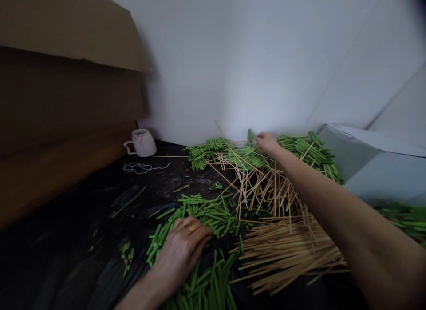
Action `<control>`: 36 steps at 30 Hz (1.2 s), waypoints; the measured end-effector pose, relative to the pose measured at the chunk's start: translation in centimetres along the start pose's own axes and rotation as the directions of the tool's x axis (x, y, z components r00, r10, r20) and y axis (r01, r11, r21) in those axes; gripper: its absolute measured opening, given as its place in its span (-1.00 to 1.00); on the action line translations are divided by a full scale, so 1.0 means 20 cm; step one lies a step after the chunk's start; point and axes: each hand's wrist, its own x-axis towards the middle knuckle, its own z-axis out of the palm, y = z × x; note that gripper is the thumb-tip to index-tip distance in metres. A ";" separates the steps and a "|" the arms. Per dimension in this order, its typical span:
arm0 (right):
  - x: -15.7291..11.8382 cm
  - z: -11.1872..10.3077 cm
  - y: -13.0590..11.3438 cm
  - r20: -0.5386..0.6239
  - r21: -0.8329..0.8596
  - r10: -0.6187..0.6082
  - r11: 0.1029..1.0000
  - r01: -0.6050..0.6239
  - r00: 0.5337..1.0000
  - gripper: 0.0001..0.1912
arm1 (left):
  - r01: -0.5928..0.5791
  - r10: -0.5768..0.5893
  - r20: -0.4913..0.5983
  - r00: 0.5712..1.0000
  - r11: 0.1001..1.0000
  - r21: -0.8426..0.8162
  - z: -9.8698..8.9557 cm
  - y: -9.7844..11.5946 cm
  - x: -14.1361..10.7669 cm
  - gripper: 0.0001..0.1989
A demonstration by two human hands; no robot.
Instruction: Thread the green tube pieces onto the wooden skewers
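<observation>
We look down on a black plastic sheet (80,265) spread with short green stems and thin wooden sticks. Our left hand (179,248) lies palm down on a loose heap of cut green stems (216,212) at near centre, its fingers bent and close together; we cannot tell whether a stem is pinched beneath them. Our right hand (267,143) reaches to the far side, fingertips drawn narrow beside a small green piece (250,135) — whether they grip it or a stick, we cannot tell.

Around that hand, a far row of green bundles (309,152) runs left to right, with thin sticks slanting out of it towards us. A thick pile of loose sticks (289,250) lies near right. At far left are a mug (144,143) and a tangle of string (138,168).

The step in hand seems to be work at the two green groups at once — right hand at the row, left at the heap. Any next move there calls, we judge, for a light, exact fingertip touch, because the crossing sticks could snag or shift their neighbours.
</observation>
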 end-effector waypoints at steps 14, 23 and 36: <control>-0.82 -0.20 -0.11 0.166 -0.184 -0.537 0.807 0.561 0.827 -0.76 | -0.057 0.053 -0.073 0.996 0.997 -0.058 0.01 0.00 0.02 -0.87; -1.13 -0.41 -0.01 0.479 -0.285 -0.448 0.734 0.617 0.755 -0.77 | -0.033 0.001 -0.210 0.978 0.989 -0.147 0.00 -0.01 0.03 -0.83; -1.34 -0.18 0.00 0.632 -0.385 -0.419 0.560 0.733 0.652 -0.87 | 0.046 -0.103 -0.239 0.966 0.971 -0.233 -0.02 0.03 0.04 -0.83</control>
